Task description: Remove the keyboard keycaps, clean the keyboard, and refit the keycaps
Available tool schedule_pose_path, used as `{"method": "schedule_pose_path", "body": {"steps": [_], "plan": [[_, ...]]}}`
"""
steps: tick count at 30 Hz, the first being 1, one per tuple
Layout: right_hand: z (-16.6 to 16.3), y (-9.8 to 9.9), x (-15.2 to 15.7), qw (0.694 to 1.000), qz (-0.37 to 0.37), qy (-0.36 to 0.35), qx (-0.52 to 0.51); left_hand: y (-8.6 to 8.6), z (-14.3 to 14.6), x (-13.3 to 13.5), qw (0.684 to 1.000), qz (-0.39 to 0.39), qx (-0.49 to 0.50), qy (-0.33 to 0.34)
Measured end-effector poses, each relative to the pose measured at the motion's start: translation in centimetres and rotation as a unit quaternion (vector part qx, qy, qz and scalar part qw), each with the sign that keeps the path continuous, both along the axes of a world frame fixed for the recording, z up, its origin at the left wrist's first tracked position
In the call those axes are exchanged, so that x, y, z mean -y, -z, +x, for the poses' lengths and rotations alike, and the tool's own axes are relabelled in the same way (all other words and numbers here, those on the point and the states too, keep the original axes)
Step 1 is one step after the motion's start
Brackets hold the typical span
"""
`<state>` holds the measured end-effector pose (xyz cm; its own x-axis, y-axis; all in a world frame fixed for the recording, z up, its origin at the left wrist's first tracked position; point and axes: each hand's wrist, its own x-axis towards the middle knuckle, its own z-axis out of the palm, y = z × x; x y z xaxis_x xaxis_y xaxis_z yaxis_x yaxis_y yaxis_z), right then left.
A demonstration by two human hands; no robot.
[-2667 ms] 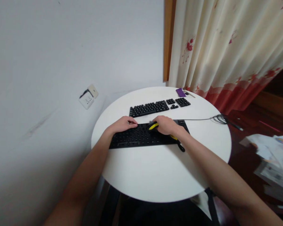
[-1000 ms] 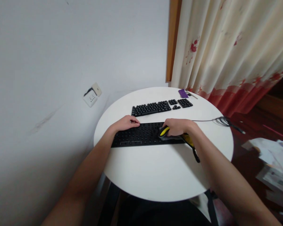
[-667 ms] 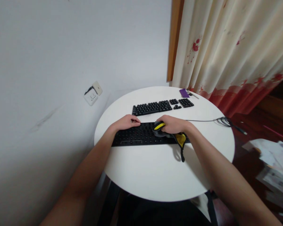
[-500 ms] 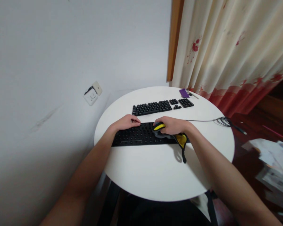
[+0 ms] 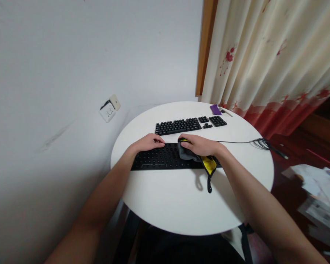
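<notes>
A black keyboard base (image 5: 159, 160) without keycaps lies on the round white table (image 5: 181, 205) in front of me. My left hand (image 5: 148, 142) rests on its upper left edge with fingers curled down, pinning it. My right hand (image 5: 199, 145) is closed over a grey and yellow cloth (image 5: 198, 160), pressed onto the middle of the base. A black strap of the cloth (image 5: 209, 185) hangs onto the table. Behind the base lie rows of loose black keycaps (image 5: 178, 125) laid out in keyboard order.
A purple card (image 5: 216, 109) and a thin pen (image 5: 227, 112) sit at the table's far edge. A black cable (image 5: 253, 142) runs off the right side. Curtain (image 5: 264, 62) hangs behind; a wall socket (image 5: 109, 108) is at left; papers (image 5: 319, 187) lie on the floor at right.
My right hand has slid the cloth back and forth over the base, now a little further left and up. The strap has swung leftward. My left hand has stayed put.
</notes>
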<state>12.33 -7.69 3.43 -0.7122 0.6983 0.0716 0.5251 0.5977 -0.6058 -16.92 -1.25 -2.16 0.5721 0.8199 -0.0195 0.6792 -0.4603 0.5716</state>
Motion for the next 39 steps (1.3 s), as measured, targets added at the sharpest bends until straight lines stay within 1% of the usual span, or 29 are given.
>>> {"method": "schedule_pose_path", "body": {"steps": [4,6,8,10,12,15,18,22,25,30,31,33,35,36,37,39], "plan": [[0.0,-0.3,0.4,0.999,0.002,0.041,0.005,0.0,0.0,0.0,1.0,-0.002,0.004,0.004],[0.0,-0.5,0.5,0.999,0.01,0.05,0.011,0.0,0.0,0.1,1.0,0.0,0.005,0.004],[0.0,-0.8,0.4,0.998,0.037,0.046,0.027,-0.1,0.1,0.1,1.0,0.002,0.004,0.005],[-0.2,-1.2,0.4,0.996,0.057,0.029,0.069,-0.1,0.1,0.2,1.0,0.002,0.003,0.007],[-0.5,-1.6,0.5,0.99,0.05,0.004,0.134,-0.1,0.1,0.2,1.0,0.001,0.003,0.006],[-1.5,-1.7,0.9,0.973,0.034,-0.019,0.226,-0.1,0.1,0.2,1.0,0.004,0.003,0.005],[-2.8,-1.5,1.2,0.952,0.036,-0.004,0.303,-0.1,0.0,0.3,1.0,0.006,0.006,0.012],[-4.5,-1.4,1.5,0.939,0.033,0.023,0.343,-0.1,0.0,0.4,1.0,0.007,0.02,0.019],[-5.6,-1.8,1.9,0.922,0.047,-0.01,0.384,-0.1,0.0,0.5,1.0,0.008,0.025,0.017],[-7.6,-1.7,2.6,0.88,0.079,-0.053,0.466,0.1,-0.1,0.3,0.999,0.006,0.042,0.021],[-7.9,-1.7,2.7,0.878,0.093,-0.06,0.465,0.2,-0.1,0.3,0.999,0.009,0.042,0.022],[-8.2,-2.0,2.5,0.892,0.15,-0.049,0.423,0.3,-0.3,0.1,0.999,0.017,0.035,0.027],[-8.1,-2.8,2.1,0.907,0.226,0.005,0.356,0.4,-0.4,0.0,0.999,0.021,0.019,0.029],[-7.9,-3.3,1.8,0.908,0.259,0.041,0.327,0.3,-0.4,0.0,0.999,0.021,0.01,0.028],[-7.6,-3.8,1.4,0.906,0.278,0.074,0.311,0.3,-0.4,-0.1,0.999,0.021,0.002,0.026],[-6.8,-4.5,0.9,0.901,0.284,0.111,0.308,0.2,-0.4,-0.1,0.999,0.023,-0.006,0.023]]}}
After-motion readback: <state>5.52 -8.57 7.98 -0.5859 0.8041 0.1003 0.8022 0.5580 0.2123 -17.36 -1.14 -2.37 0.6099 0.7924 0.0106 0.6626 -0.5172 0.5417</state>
